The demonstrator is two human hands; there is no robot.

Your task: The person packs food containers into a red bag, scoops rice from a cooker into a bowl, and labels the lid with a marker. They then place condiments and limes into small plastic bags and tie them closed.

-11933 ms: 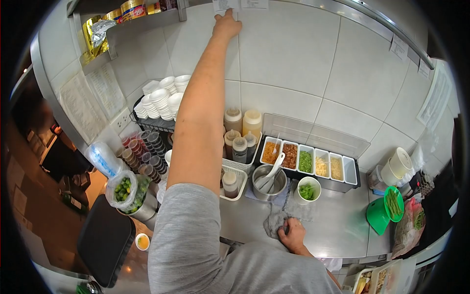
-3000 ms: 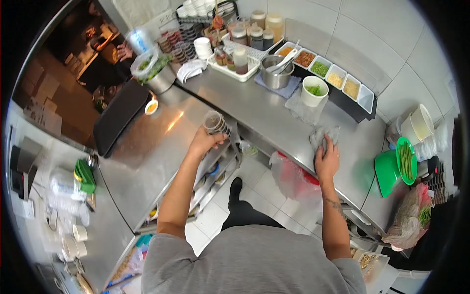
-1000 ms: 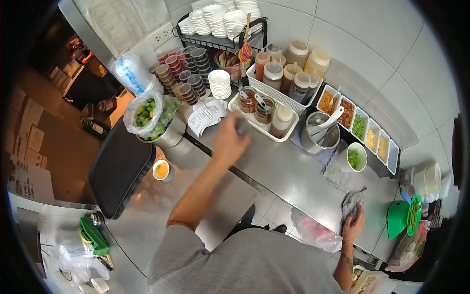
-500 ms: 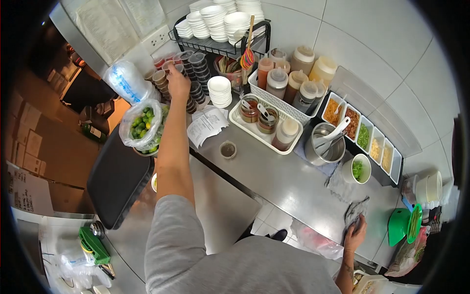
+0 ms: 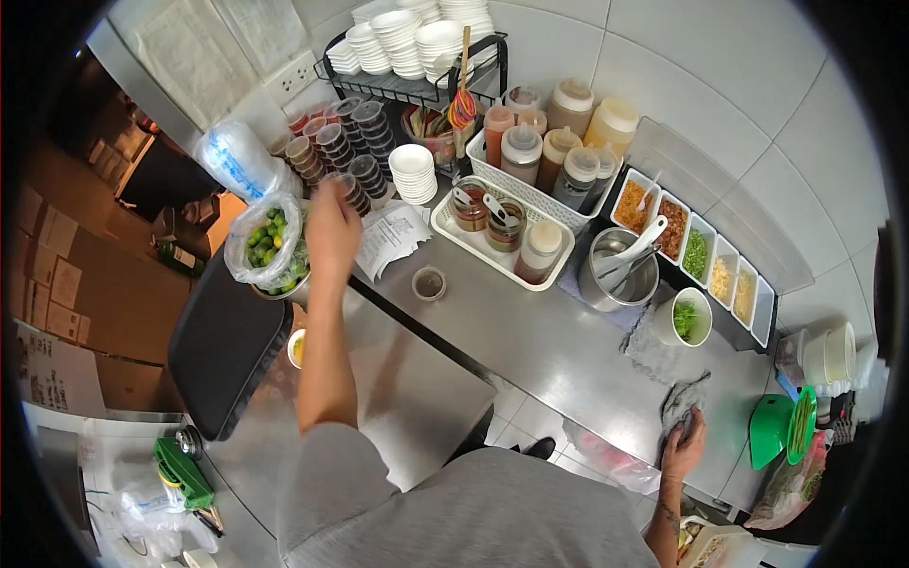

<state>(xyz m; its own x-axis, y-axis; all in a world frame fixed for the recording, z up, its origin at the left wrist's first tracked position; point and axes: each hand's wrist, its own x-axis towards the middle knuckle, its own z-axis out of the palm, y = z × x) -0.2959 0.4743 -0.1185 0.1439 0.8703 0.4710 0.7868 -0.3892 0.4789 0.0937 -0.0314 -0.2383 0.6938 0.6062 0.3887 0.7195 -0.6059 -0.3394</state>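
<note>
My left hand [image 5: 334, 225], smeared by motion, is over the counter between the bag of green citrus fruit [image 5: 270, 241] and the printed papers [image 5: 390, 237]. Its fingers are too blurred to show whether they hold anything. Just beyond it stand stacks of lidded sauce cups [image 5: 333, 142], several with dark contents. At the right, my right hand [image 5: 684, 447] grips a grey cloth [image 5: 684, 402] against the steel counter. A small cup of dark sauce [image 5: 429, 284] sits alone near the middle of the counter.
Squeeze bottles [image 5: 521, 151] fill a white basket. Jars with spoons share a white tray [image 5: 492, 260]. Farther right are a metal pot [image 5: 618, 270], a white cup with greens [image 5: 685, 317] and topping containers [image 5: 701, 248]. White bowls [image 5: 412, 170] are stacked nearby; a black tray [image 5: 227, 341] lies left.
My left hand has drawn back from the sauce-cup stacks toward me. My right hand stays at the cloth. The view has shifted slightly.
</note>
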